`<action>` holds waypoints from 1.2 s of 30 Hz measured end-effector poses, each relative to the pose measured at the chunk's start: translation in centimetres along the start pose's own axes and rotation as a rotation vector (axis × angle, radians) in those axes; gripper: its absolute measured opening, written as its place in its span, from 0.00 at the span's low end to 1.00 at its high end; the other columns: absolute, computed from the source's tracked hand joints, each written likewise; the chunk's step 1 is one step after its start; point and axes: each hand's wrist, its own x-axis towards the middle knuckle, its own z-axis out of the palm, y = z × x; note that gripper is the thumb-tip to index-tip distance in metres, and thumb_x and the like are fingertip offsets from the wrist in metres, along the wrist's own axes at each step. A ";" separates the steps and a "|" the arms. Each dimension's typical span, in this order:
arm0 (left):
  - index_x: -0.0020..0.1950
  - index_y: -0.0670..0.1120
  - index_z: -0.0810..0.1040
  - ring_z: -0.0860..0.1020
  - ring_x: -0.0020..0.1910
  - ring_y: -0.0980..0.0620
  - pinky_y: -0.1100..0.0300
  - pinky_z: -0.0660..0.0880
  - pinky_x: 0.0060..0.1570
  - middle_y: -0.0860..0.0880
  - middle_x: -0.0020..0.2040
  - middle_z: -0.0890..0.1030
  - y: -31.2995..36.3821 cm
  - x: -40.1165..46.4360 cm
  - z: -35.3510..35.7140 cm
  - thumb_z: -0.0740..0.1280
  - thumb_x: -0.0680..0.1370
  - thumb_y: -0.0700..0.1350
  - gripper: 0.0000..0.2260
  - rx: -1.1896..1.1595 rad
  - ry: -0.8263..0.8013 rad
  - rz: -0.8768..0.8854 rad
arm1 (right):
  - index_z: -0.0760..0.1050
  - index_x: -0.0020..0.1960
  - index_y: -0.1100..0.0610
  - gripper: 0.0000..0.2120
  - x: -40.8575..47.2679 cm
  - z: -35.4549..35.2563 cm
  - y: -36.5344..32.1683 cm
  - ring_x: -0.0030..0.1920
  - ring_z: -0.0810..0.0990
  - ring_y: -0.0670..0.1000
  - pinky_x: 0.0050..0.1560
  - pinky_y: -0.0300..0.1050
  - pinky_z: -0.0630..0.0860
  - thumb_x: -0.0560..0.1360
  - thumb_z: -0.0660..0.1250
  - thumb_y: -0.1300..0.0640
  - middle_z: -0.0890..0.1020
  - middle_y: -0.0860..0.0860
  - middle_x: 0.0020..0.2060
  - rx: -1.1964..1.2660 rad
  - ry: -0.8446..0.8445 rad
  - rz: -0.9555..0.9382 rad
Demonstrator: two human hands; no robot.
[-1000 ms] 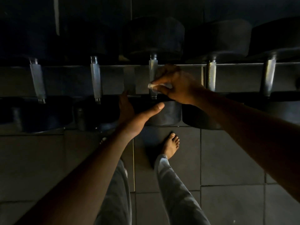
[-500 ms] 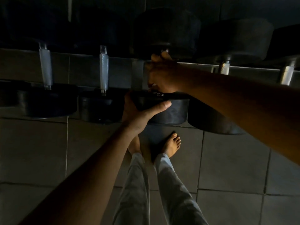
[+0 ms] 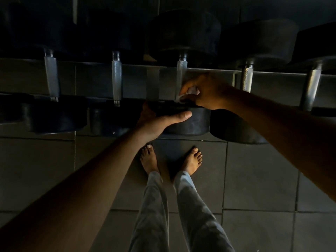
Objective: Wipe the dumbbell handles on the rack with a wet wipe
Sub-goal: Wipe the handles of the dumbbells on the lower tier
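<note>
Several black dumbbells with knurled steel handles lie across a rack (image 3: 209,70) in dim light. My right hand (image 3: 207,92) pinches a white wet wipe (image 3: 190,93) against the lower end of the middle handle (image 3: 181,73). My left hand (image 3: 160,120) holds the near black head (image 3: 192,122) of that same dumbbell, thumb stretched along its top edge, fingers hidden behind it. Two handles stand to the left, one at the far left (image 3: 52,79) and one nearer (image 3: 116,79).
Two more handles, one close by (image 3: 246,79) and one further off (image 3: 310,90), sit to the right of my right hand. Below the rack is a grey tiled floor (image 3: 254,179) with my bare feet (image 3: 192,160) and grey trouser legs.
My right hand slid down the middle handle from its upper part to its lower end with the wipe. The left hand stayed on the near head. The view shifted slightly.
</note>
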 end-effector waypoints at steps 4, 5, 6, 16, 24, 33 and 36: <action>0.86 0.55 0.58 0.65 0.78 0.49 0.50 0.65 0.74 0.53 0.80 0.66 0.9 0.8 -0.5 0.82 0.60 0.72 0.60 0.123 -0.038 -0.107 | 0.83 0.54 0.51 0.08 0.0 1.2 1.2 0.50 0.81 0.40 0.55 0.42 0.79 0.76 0.76 0.52 0.83 0.44 0.50 0.196 0.014 0.146; 0.86 0.54 0.57 0.65 0.80 0.46 0.45 0.65 0.76 0.50 0.82 0.65 1.3 0.9 -0.4 0.81 0.61 0.72 0.60 0.154 -0.051 -0.138 | 0.83 0.54 0.50 0.09 0.4 1.4 1.4 0.52 0.81 0.43 0.55 0.43 0.80 0.75 0.77 0.53 0.84 0.45 0.52 0.214 0.016 0.182; 0.86 0.54 0.56 0.63 0.80 0.43 0.41 0.65 0.77 0.48 0.83 0.63 1.6 1.0 -0.3 0.80 0.64 0.71 0.58 0.188 -0.059 -0.177 | 0.82 0.53 0.50 0.08 0.6 1.8 1.5 0.53 0.82 0.45 0.55 0.42 0.79 0.75 0.77 0.54 0.83 0.46 0.53 0.208 0.010 0.214; 0.86 0.50 0.51 0.61 0.82 0.43 0.40 0.61 0.80 0.47 0.82 0.61 0.3 0.2 0.6 0.79 0.61 0.73 0.64 0.096 0.018 -0.185 | 0.80 0.48 0.45 0.08 1.0 2.0 2.4 0.49 0.80 0.44 0.42 0.36 0.73 0.75 0.77 0.56 0.82 0.45 0.48 0.290 -0.023 0.318; 0.86 0.54 0.52 0.60 0.82 0.45 0.41 0.62 0.81 0.50 0.83 0.60 0.3 -0.1 0.2 0.80 0.47 0.77 0.74 0.163 -0.025 -0.130 | 0.80 0.52 0.46 0.09 1.0 2.6 3.1 0.52 0.79 0.45 0.42 0.35 0.71 0.75 0.77 0.55 0.81 0.44 0.49 0.338 -0.035 0.326; 0.86 0.51 0.54 0.61 0.82 0.46 0.49 0.62 0.78 0.50 0.81 0.62 0.6 -0.1 0.5 0.85 0.62 0.63 0.62 0.119 0.002 -0.113 | 0.77 0.68 0.51 0.16 2.6 2.7 3.0 0.54 0.77 0.48 0.51 0.42 0.74 0.82 0.66 0.60 0.78 0.48 0.57 0.446 -0.173 0.379; 0.87 0.50 0.51 0.60 0.82 0.46 0.50 0.60 0.77 0.49 0.82 0.61 0.8 -0.2 0.5 0.85 0.65 0.60 0.61 0.126 -0.013 -0.127 | 0.72 0.74 0.48 0.20 2.5 2.3 2.7 0.56 0.75 0.49 0.61 0.49 0.74 0.83 0.62 0.59 0.76 0.49 0.61 0.449 -0.241 0.386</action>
